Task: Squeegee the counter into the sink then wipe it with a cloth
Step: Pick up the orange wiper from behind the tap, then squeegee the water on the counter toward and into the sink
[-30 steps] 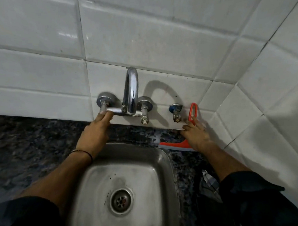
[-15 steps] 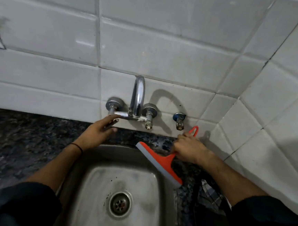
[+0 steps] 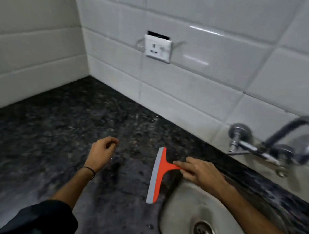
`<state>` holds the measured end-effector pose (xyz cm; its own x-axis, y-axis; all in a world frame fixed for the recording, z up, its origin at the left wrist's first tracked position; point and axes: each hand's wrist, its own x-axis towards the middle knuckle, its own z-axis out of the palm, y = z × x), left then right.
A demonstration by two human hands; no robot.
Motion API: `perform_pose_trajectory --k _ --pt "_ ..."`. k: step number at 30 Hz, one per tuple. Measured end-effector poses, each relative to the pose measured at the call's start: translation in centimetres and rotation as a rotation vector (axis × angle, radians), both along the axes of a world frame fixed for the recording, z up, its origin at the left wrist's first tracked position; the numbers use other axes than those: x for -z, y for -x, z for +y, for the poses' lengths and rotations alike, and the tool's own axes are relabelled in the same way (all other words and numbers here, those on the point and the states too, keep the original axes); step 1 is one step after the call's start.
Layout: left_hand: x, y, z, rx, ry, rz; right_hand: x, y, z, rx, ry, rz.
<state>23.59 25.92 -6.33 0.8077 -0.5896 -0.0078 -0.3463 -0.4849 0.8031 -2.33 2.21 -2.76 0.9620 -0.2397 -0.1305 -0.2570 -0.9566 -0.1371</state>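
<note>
My right hand [image 3: 199,172] grips the handle of an orange squeegee [image 3: 159,170] with a grey rubber blade. The blade stands on the dark speckled counter [image 3: 55,136], just left of the steel sink [image 3: 188,213]. My left hand [image 3: 102,152] hovers over the counter to the left of the squeegee, fingers loosely curled and holding nothing. A few water drops lie on the counter near the sink rim. No cloth is in view.
A chrome tap [image 3: 285,145] sticks out of the white tiled wall at the right, above the sink. A white wall socket [image 3: 158,49] sits on the back wall. A tiled side wall [image 3: 25,49] closes the counter at the far left.
The view has swung left from the sink to the counter. My right hand carried the squeegee from the sink's back rim onto the counter left of the sink. My left hand left the tap.
</note>
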Motion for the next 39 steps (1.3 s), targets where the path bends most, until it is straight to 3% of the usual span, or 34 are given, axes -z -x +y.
perform_pose_trajectory --k 5,8,12,18,23,31,39 --pt "1.8 -9.4 6.5 -0.191 -0.232 -0.087 -0.3 -14.7 2.6 -0.03 0.062 -0.059" --pt "3.3 -15.3 8.6 -0.206 -0.411 -0.196 -0.3 -25.0 4.6 -0.027 0.083 -0.046" --pt "4.9 -22.3 9.8 -0.219 -0.591 -0.174 0.4 -38.1 6.6 0.008 0.08 -0.025" --pt "7.0 -30.6 11.6 -0.201 -0.729 -0.045 1.7 -55.3 9.6 -0.003 0.022 0.025" --pt "8.5 -31.7 12.6 -0.162 -0.657 0.051 2.3 -66.2 11.2 -0.107 0.131 0.005" --pt "8.9 -32.3 11.9 -0.18 -0.701 0.039 4.5 -75.1 11.6 -0.209 0.182 0.114" --pt "8.2 -32.7 11.7 -0.184 -0.697 0.062 3.8 -68.5 9.5 -0.131 0.15 0.196"
